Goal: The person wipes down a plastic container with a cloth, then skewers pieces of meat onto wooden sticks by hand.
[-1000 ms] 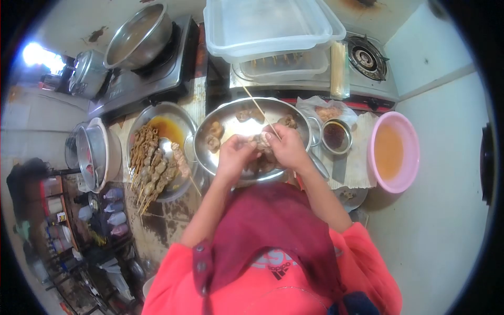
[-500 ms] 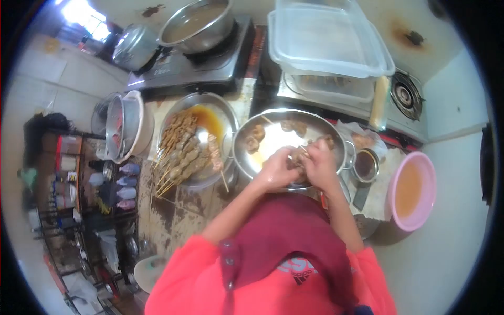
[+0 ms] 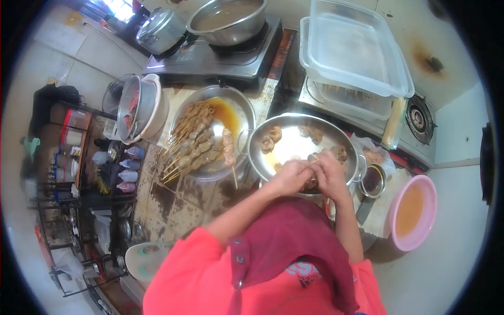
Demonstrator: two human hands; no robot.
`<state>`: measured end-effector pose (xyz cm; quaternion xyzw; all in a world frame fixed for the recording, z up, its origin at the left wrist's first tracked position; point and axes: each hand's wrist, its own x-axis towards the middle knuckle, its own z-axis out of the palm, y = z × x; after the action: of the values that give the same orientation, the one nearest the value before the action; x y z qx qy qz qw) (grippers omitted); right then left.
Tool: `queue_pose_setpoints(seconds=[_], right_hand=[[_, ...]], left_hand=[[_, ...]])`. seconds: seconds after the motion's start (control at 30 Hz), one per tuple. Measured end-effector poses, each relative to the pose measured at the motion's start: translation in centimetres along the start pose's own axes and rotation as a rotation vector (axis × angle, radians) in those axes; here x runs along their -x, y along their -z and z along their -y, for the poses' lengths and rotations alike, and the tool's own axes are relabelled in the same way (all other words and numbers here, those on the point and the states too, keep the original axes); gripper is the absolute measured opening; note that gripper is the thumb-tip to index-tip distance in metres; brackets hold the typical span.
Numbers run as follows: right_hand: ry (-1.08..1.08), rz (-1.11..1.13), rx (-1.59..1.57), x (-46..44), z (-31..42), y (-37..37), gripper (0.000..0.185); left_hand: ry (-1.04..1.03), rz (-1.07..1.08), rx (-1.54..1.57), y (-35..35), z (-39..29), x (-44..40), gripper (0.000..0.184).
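Observation:
My left hand (image 3: 294, 176) and my right hand (image 3: 331, 169) meet over the near side of a round metal pan (image 3: 255, 164). Their fingers are pinched together around a brown piece of meat (image 3: 311, 184), mostly hidden by the fingers. More brown meat pieces (image 3: 271, 139) lie at the pan's left, others (image 3: 312, 134) at its far side, and some (image 3: 338, 153) just beyond my right hand. To the left, a metal tray (image 3: 247, 107) holds several skewers of brown meat (image 3: 195, 149) in brown liquid. One paler skewer (image 3: 228, 149) rests at the tray's right side.
A small bowl of dark sauce (image 3: 371, 180) and a pink basin (image 3: 431, 212) of orange-brown liquid stand right. Behind are stacked plastic containers (image 3: 357, 47), a gas burner (image 3: 420, 118) and a stove (image 3: 231, 65) bearing a metal basin (image 3: 227, 23). A white tub (image 3: 157, 110) sits left.
The camera view has shifted, so the things appear farther right. My hands are drawn closer together over the pan. The thin stick seen between them and the one at the pan's far-left rim no longer show.

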<state>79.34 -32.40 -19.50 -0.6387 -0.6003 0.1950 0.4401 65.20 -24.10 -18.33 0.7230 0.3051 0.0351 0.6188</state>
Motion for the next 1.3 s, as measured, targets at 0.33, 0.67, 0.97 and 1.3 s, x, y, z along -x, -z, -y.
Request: queue_pose_setpoints(seconds=[0.33, 0.67, 0.97, 1.3], right_hand=[[-0.418, -0.204, -1.029, 1.3, -0.4, -2.1, 0.015], [-0.076, 0.109, -0.207, 0.4, 0.4, 1.7, 0.014], [0.063, -0.049, -0.159, 0.5, 0.5, 0.5, 0.015], [-0.282, -0.087, -0.780, -0.7, 0.3, -0.1, 0.026]], left_hand=[[-0.121, -0.031, 0.453, -0.9, -1.3, 1.5, 0.021], [-0.038, 0.000, 0.234, -0.7, 1.1, 0.9, 0.019], [0.154, 0.201, 0.355, 0.8, -1.6, 1.1, 0.018], [-0.100, 0.241, 0.025, 1.3, -2.1, 1.0, 0.025]])
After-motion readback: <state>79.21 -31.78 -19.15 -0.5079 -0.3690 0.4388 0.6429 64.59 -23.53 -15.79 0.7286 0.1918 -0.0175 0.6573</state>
